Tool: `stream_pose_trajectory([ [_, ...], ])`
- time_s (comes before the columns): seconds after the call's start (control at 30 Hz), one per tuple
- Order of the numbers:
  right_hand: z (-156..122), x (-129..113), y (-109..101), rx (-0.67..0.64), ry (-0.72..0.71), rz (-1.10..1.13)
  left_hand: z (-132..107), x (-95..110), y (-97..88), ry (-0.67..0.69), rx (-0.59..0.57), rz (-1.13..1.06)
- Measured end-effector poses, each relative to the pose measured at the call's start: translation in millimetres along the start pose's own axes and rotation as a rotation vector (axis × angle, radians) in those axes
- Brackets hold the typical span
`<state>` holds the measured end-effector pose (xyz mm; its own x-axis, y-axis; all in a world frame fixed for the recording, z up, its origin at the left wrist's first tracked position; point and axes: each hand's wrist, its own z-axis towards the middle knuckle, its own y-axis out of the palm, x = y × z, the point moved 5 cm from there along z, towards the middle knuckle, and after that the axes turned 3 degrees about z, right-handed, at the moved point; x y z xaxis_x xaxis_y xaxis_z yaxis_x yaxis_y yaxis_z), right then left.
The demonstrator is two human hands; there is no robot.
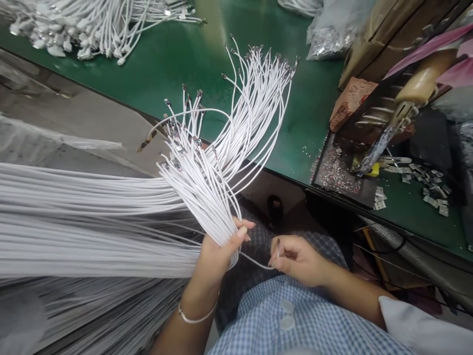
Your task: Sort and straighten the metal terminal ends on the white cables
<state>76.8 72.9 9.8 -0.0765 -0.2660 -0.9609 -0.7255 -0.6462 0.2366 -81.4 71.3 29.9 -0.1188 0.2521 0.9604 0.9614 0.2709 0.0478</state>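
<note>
My left hand [221, 246] is wrapped round a thick bundle of white cables [203, 192], their small metal connector ends fanned out up and to the left. From that bundle a single white cable [254, 260] runs across to my right hand [295, 259]. The fingers of my right hand pinch this cable close to its end, where a small dark tip stands up. Behind the held bundle, a second bunch of white cables [254, 108] lies over the edge of the green table [306, 123], its connectors pointing away from me.
Long white cables [92, 236] stretch off to the left. A pile of cables with white plugs [84, 29] lies at the far left. At right are a soldering iron [391, 123] in a stand, a reddish brick [351, 101], loose metal connectors [436, 192] and a plastic bag [332, 34].
</note>
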Motion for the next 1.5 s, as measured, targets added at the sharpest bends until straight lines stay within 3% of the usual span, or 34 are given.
stream_pose_trajectory([
  [0.33, 3, -17, 3, 0.013, -0.046, 0.024, 2, -2, 0.8, -0.015, 0.031, -0.026],
  [0.5, 6, -12, 3, 0.008, -0.064, 0.017, 4, -6, 0.0, -0.026, 0.023, 0.02],
  [0.6, 10, -3, -10, 0.128, -0.061, -0.184, 3, -9, -2.7, -0.036, 0.016, -0.037],
  [0.73, 16, -5, -27, 0.316, -0.093, -0.539, -8, -9, -2.2, 0.01, -0.084, -0.044],
  [0.9, 31, -26, -11, 0.152, -0.152, -0.331, -33, -13, -3.4, 0.004, -0.135, 0.17],
  [1.03, 45, -49, 11, 0.037, -0.242, -0.283, -44, -18, 5.7, 0.046, -0.316, 0.324],
  [1.13, 54, -56, 19, -0.001, -0.251, -0.305, -46, -30, 13.2, 0.014, -0.482, 0.294],
  [1.23, 56, -50, 25, -0.148, -0.2, -0.425, -47, -51, 17.2, -0.114, -0.604, 0.133],
  [1.37, 51, -34, 23, -0.284, -0.112, -0.421, -46, -74, 16.4, -0.269, -0.525, -0.019],
  [1.5, 44, -19, 9, -0.141, -0.052, -0.154, -44, -69, 20.5, -0.179, -0.457, -0.022],
])
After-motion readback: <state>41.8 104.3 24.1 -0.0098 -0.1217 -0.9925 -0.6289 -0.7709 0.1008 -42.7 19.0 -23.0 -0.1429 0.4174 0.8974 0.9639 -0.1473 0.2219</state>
